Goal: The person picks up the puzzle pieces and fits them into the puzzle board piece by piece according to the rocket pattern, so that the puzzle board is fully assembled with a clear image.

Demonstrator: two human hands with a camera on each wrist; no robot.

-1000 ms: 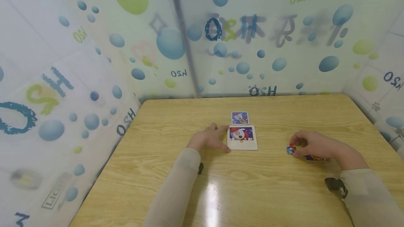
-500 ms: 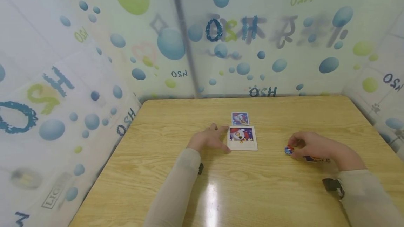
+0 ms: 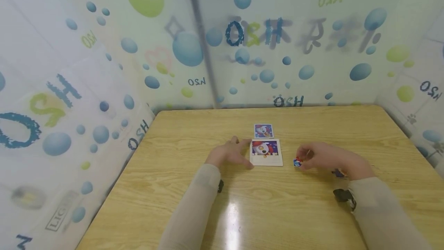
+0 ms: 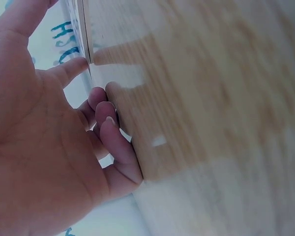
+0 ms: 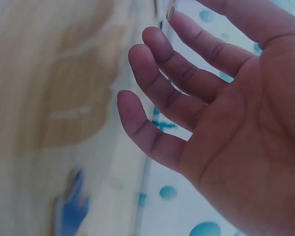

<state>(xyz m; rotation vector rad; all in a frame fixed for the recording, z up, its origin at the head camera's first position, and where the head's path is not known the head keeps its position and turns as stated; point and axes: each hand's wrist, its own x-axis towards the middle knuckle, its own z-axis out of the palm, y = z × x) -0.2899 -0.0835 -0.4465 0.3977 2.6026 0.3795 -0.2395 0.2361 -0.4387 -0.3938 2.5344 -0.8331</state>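
Note:
In the head view my left hand (image 3: 230, 153) rests on the table, its thumb and index finger spread along the left edge of a white-framed jigsaw puzzle board (image 3: 266, 160). The board's upper part shows a cartoon face in a red hat; its lower part is bare white. In the left wrist view the index fingertip meets the board's edge and the other fingers are bent against the tabletop. My right hand (image 3: 322, 156) pinches a small blue and red puzzle piece (image 3: 297, 162) between thumb and index finger, right of the board. Its other fingers are loosely bent.
A small picture card (image 3: 263, 131) with the same cartoon lies just beyond the board. Another dark, colourful puzzle piece (image 3: 339, 173) lies under my right forearm, partly hidden. The wooden table (image 3: 194, 126) meets patterned walls at the back and left.
My right hand has moved left toward the board, carrying the puzzle piece away from the loose piece on the right. My left hand and the board have stayed put.

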